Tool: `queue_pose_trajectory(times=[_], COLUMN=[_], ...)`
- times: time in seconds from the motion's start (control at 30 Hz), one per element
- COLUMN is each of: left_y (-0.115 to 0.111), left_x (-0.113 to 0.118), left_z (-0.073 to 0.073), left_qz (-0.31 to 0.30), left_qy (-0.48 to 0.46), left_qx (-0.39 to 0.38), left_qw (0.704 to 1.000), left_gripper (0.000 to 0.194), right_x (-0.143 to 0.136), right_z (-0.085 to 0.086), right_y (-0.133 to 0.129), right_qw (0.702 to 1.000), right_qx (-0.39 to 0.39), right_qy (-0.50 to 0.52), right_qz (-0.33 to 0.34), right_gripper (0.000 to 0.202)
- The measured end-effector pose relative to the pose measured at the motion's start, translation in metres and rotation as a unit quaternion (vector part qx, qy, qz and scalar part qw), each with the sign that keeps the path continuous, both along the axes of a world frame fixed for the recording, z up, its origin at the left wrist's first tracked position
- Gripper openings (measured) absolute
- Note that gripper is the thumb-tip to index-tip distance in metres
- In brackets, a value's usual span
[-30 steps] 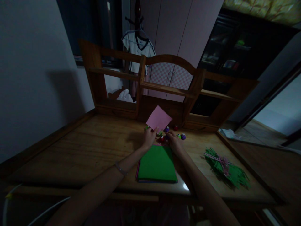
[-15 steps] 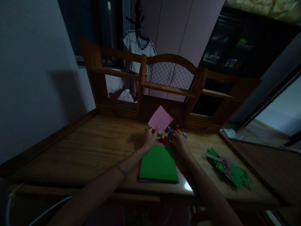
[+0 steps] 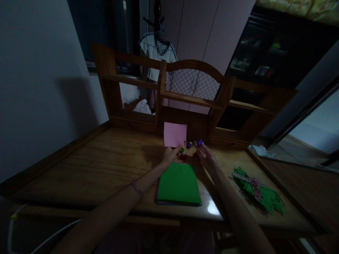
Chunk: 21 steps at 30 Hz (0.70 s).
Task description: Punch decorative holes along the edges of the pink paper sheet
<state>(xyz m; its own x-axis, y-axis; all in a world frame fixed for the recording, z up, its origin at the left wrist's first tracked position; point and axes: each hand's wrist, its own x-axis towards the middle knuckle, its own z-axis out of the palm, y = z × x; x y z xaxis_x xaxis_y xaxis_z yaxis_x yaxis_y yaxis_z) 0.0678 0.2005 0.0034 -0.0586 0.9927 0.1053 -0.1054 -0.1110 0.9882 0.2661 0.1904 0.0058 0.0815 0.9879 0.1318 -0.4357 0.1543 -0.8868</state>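
Pinching the pink sheet [image 3: 174, 134] near its lower right corner, the left hand [image 3: 170, 155] has its thumb and fingers closed on the paper, which stands up above the desk [image 3: 127, 158]. The right hand [image 3: 208, 158], just across from it, is loosely opened out, its fingers partly bent and pointing up toward the shelf unit [image 3: 190, 99]. A small purple piece [image 3: 199, 142] is at those fingertips, raised off the desk (whether the thumb presses on it, I cannot tell in this dim light).

Between the two hands lie a second purple piece [image 3: 189, 145], a small green piece [image 3: 181, 150] and a red piece [image 3: 183, 156], the green one just beside the left fingertips. Something else red shows at the edge of the right hand, mostly hidden by it.

Nearer the person, a square stack [image 3: 180, 183] with a green top rests flat between the forearms, thin edges of other colours showing at its side. Well to the right, a fringed green bundle [image 3: 265, 197] lies on the desk with patterned pink strips [image 3: 254, 187] across it. A thin bracelet [image 3: 137, 188] circles the left forearm.
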Motion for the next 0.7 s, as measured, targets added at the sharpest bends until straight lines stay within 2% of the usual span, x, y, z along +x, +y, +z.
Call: queue_pose_trajectory(times=[0.17,0.4,0.57,0.7], left_y=[-0.003,-0.001,0.002,0.004], left_x=[-0.001,0.003,0.005,0.004], left_z=[0.001,-0.004,-0.009,-0.011], left_qz=[-0.003,-0.01,0.011,0.031], left_qy=[0.051,0.048,0.082,0.129], left_qx=[-0.029,0.04,0.104,0.118], left_qw=[0.998,0.998,0.991,0.984], left_gripper=[0.033,0.038,0.04,0.041], right_x=[-0.003,-0.006,-0.012,-0.015], right_z=[-0.003,-0.006,-0.003,-0.003], right_y=[0.0,0.0,-0.005,-0.008], right_qw=[0.997,0.998,0.999,0.997], right_qx=[-0.042,-0.037,-0.043,-0.05], right_qy=[0.057,0.047,0.01,-0.028], right_qz=[0.007,-0.005,0.028,0.047], right_gripper=[0.02,0.016,0.029,0.032])
